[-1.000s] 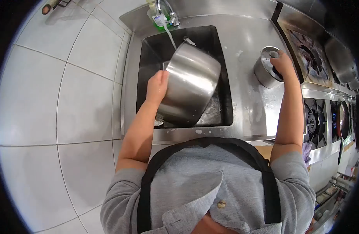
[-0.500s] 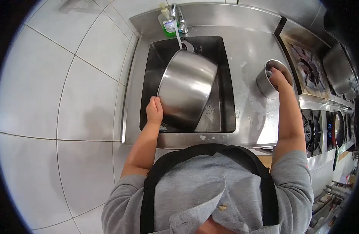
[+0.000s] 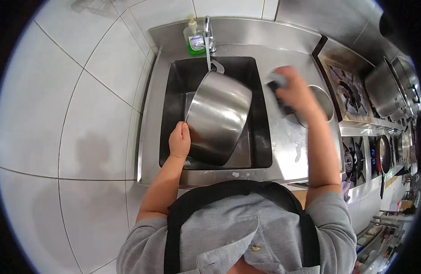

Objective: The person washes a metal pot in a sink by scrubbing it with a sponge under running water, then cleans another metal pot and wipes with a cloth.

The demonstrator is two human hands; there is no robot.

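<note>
A large steel pot [image 3: 222, 114] lies tilted on its side in the sink, its mouth toward the left and its base toward the right. My left hand [image 3: 179, 139] is closed on the pot's rim at the lower left. To the right of the sink, my right hand [image 3: 293, 89] is smeared by motion, fingers around a dark grey sponge [image 3: 280, 93] whose outline is blurred. Behind that wrist stands a steel canister [image 3: 327, 101] on the counter, partly covered by my hand and forearm.
Water runs from the faucet [image 3: 207, 32] into the dark sink [image 3: 261, 137]. Green dish soap [image 3: 193, 39] stands beside the faucet. The wet steel counter [image 3: 288, 153] meets a stove [image 3: 352, 160] at the right, with large pots [image 3: 386, 89] and a frying pan [image 3: 383, 153].
My right hand has come out of the canister and moved left toward the sink, bringing the sponge with it. My left hand keeps its hold on the pot.
</note>
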